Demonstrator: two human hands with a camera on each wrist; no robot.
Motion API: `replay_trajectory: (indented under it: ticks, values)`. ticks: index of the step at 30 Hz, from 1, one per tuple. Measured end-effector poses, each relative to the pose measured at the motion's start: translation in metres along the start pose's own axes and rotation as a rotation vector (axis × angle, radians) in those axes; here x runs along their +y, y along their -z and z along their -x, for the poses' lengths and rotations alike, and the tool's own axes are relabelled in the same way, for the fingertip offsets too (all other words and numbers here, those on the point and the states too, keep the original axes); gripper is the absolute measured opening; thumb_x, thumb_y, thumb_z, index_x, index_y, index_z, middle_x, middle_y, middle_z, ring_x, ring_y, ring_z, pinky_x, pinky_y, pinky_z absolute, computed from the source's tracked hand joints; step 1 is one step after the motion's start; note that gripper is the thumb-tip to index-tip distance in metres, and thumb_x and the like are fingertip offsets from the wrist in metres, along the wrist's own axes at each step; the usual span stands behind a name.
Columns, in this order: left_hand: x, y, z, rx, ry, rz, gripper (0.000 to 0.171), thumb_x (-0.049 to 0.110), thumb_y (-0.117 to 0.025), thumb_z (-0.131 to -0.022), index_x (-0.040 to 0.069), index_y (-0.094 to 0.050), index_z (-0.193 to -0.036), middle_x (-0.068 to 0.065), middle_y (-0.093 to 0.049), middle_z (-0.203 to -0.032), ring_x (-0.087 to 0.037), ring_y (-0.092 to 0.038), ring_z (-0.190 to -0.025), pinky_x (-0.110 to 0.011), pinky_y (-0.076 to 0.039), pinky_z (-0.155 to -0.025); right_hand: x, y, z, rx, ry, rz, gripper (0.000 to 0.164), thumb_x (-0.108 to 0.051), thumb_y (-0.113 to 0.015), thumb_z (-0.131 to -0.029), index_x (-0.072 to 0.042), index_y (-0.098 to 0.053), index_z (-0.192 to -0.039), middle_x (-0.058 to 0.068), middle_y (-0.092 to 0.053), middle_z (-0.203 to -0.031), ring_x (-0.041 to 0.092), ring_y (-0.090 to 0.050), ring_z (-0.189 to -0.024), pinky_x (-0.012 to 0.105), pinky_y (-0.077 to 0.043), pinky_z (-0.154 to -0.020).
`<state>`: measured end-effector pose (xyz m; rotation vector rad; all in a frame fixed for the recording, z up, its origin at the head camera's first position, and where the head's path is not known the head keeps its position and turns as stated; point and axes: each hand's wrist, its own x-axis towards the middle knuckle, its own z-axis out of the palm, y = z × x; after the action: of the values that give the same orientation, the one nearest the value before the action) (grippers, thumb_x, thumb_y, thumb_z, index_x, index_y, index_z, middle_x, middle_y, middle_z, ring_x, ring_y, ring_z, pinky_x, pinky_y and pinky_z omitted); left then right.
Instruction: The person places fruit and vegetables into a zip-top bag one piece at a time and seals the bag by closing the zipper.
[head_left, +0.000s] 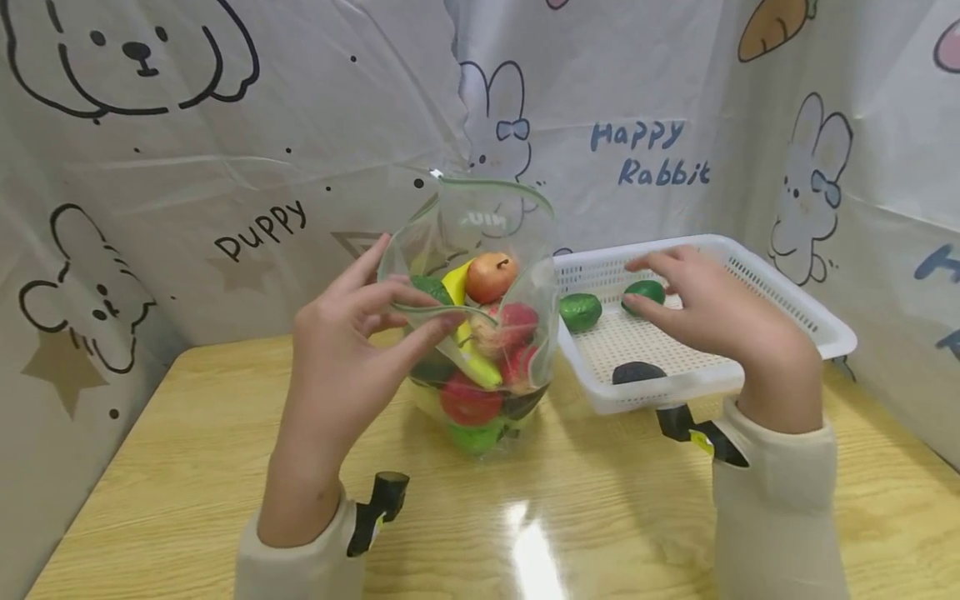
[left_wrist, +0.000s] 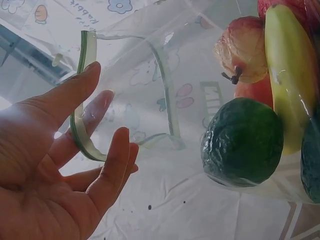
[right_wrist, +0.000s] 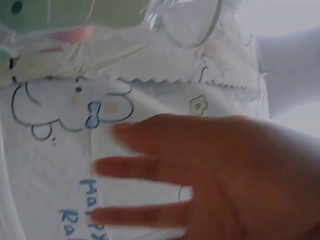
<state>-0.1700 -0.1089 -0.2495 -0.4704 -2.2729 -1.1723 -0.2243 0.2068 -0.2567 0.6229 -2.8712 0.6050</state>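
Observation:
A clear zip bag (head_left: 536, 367) with a green rim stands upright on the table, full of toy fruit. Through its side show a yellow banana (left_wrist: 290, 75), a round dark green fruit (left_wrist: 242, 142) and an orange-red fruit with a stem (head_left: 492, 277). My left hand (head_left: 341, 358) holds the bag's rim at its left side, thumb and fingers on either side of the edge. Over the white basket (head_left: 611, 400) hovers my right hand (head_left: 708, 308), fingers spread and holding nothing. Just by its thumb lies a small green fruit (head_left: 647, 293); whether they touch, I cannot tell.
Also in the basket are another green fruit (head_left: 581, 312) and a dark, blackish fruit (head_left: 637, 372). The basket stands right beside the bag on a wooden table (head_left: 187, 467). A white printed cloth (head_left: 352, 108) hangs behind and at both sides.

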Motion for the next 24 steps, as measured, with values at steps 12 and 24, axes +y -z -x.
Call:
replay_trajectory:
  ticks: [12,24]
  values:
    - [0.000,-0.001,0.001,0.001,0.001,-0.027,0.026,0.038,-0.076,-0.071,0.014,-0.073,-0.081,-0.004,-0.043,-0.146,-0.017,-0.069,-0.077,-0.044,-0.054,-0.089,0.036,-0.026,-0.021,-0.488,-0.269,-0.047,0.031,-0.019,-0.054,-0.089,-0.004,-0.067,-0.112,0.024,-0.061,-0.122,0.017,-0.066,-0.064,0.040,-0.055,-0.067]
    - [-0.001,0.000,0.002,-0.003,-0.004,-0.035,0.027,0.039,-0.076,-0.072,0.015,-0.073,-0.082,-0.003,-0.043,-0.146,-0.017,-0.070,-0.079,-0.046,-0.052,-0.093,0.045,-0.045,-0.030,-0.549,-0.389,-0.113,0.028,-0.022,-0.057,-0.084,-0.005,-0.066,-0.104,0.013,-0.063,-0.099,0.025,-0.060,-0.068,0.038,-0.052,-0.065]
